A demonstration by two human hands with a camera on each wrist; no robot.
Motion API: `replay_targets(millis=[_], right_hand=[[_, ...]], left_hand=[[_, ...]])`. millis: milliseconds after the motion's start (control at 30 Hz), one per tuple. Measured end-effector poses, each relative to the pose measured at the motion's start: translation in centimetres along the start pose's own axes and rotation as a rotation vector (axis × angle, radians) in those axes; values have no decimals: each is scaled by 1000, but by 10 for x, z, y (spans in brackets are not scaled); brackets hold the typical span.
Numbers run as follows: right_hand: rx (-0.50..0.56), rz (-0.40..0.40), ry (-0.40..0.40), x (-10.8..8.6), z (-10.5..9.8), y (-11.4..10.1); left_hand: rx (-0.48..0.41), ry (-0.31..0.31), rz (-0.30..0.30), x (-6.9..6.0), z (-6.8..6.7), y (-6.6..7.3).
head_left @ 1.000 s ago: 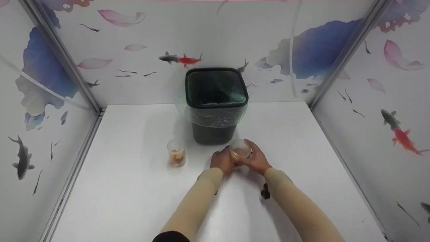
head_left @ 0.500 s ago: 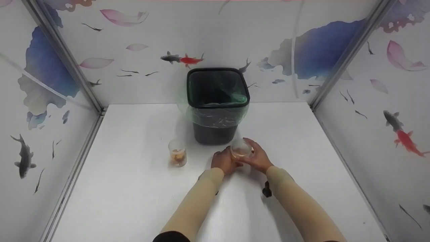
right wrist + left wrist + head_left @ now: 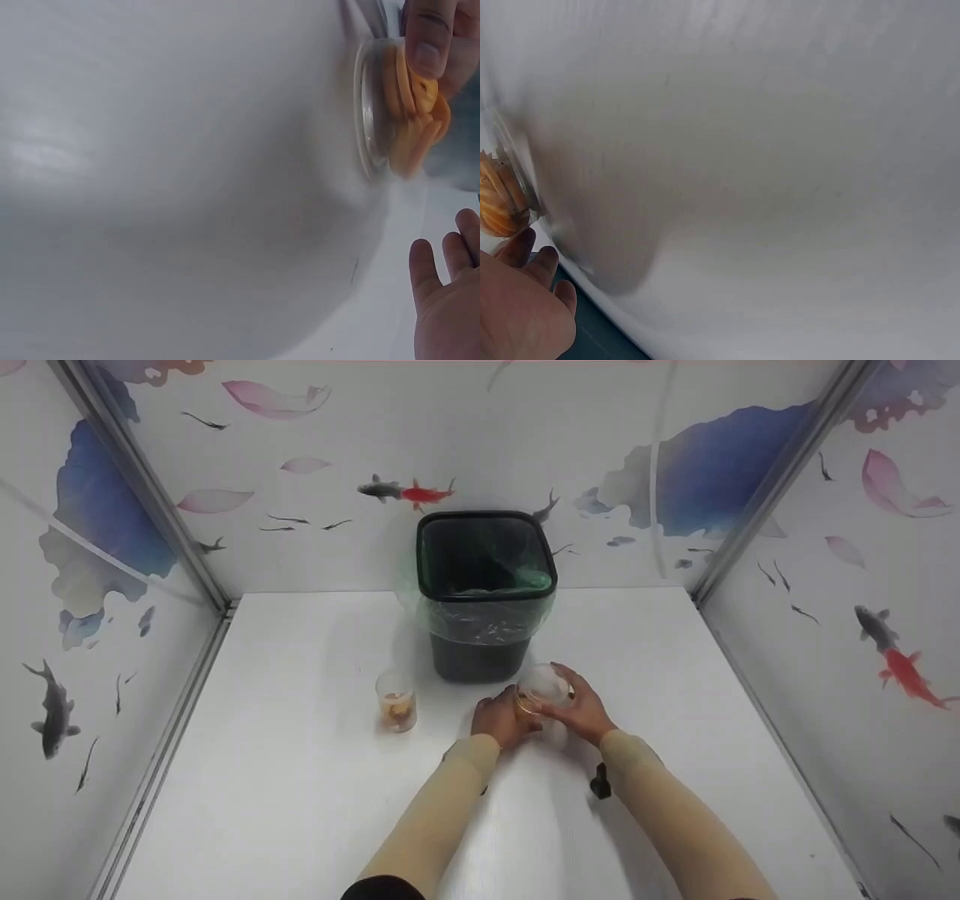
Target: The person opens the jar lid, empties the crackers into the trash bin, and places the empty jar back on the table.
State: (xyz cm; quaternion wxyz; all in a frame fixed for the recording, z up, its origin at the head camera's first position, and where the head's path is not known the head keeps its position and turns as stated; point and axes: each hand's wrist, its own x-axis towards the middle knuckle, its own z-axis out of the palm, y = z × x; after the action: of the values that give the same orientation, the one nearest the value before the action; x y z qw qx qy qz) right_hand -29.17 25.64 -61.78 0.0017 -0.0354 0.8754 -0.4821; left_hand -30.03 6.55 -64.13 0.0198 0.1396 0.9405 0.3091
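Your left hand (image 3: 496, 718) grips the clear cup (image 3: 384, 120) from the left on the table (image 3: 300, 787); your right hand (image 3: 586, 711) pinches a round translucent piece (image 3: 546, 682), apparently the cup's lid, by opposite edges. This looks partway done: the piece sits off-centre at the cup's top, though whether it is fully loose can't be told, and orange food (image 3: 411, 142) is inside. To the left, apart from both hands, a second cup (image 3: 394, 701) stands upright with contents, so work there seems left. Beyond, the trash bin (image 3: 480, 661) wears a plastic liner (image 3: 484, 622); its dark inside hides any contents. Only the head view shows the second cup; the right wrist view adds a thumb, seemingly your left, across the cup, and the left wrist view the food's ridges.
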Motion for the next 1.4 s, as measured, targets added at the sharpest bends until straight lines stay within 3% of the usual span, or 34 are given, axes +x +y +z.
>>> replay_targets(millis=[133,367,500,800,1100,1400], right_hand=[[-35,21,28,-1,-11,6],[-71,142,113,-5,-33,31],[-155,193,152,-9,-39,51],[-381,184,148,-14,-33,75],[-486,169,162,-21,-27,76],[-512,203,123,-34,-29,54]], left_hand=[[17,-11,-18,-1,-1,0],[4,-31,-58,0,-1,0],[4,-46,-78,0,0,0],[-8,-57,-94,-1,1,1],[-22,-46,-85,-1,-1,3],[-21,-31,-67,0,0,2]])
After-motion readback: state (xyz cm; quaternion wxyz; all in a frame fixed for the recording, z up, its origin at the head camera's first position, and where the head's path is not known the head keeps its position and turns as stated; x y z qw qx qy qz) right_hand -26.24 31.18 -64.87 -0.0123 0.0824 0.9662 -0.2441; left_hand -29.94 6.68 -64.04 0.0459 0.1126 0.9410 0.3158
